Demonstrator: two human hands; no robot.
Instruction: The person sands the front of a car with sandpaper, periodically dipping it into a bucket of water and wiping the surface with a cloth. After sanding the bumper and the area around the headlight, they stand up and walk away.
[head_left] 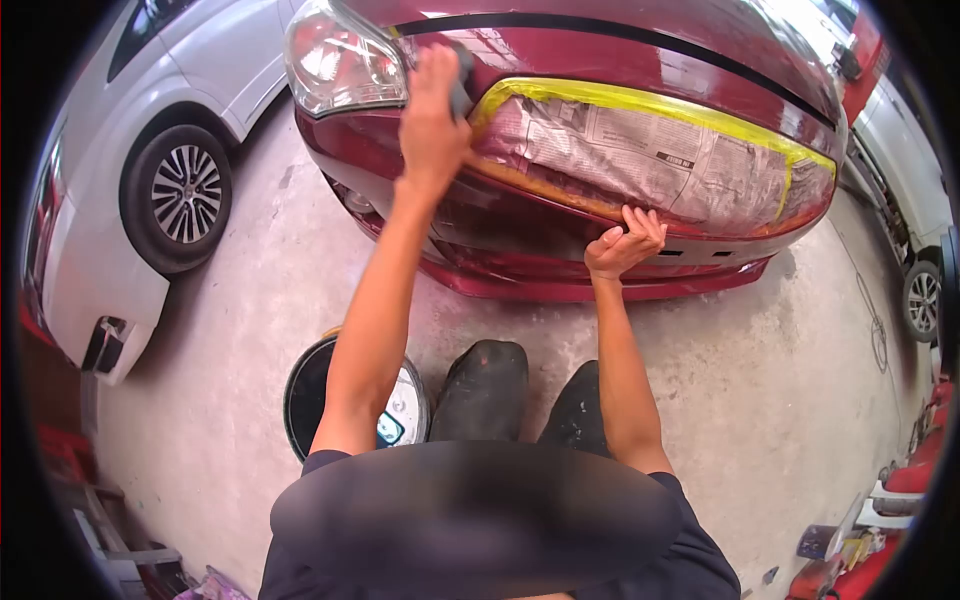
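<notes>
My left hand (433, 130) presses a dark grey pad (461, 88) against the dark red front bumper (510, 215) of a car, just beside the headlight (345, 65). Its fingers point up and lie over the pad, hiding much of it. Lower and to the right, my right hand (627, 243) rests at the bumper with fingers stretched out and nothing in them. Between and above the hands, newspaper (640, 150) covers the grille opening. Yellow masking tape (620, 97) runs along the paper's upper edge.
A black bucket (290, 400) stands on the concrete floor (240, 300) beside my legs. A silver vehicle (225, 60) is parked at the left, another vehicle (925, 190) at the far right. Red and white parts (885, 510) lie at the lower right.
</notes>
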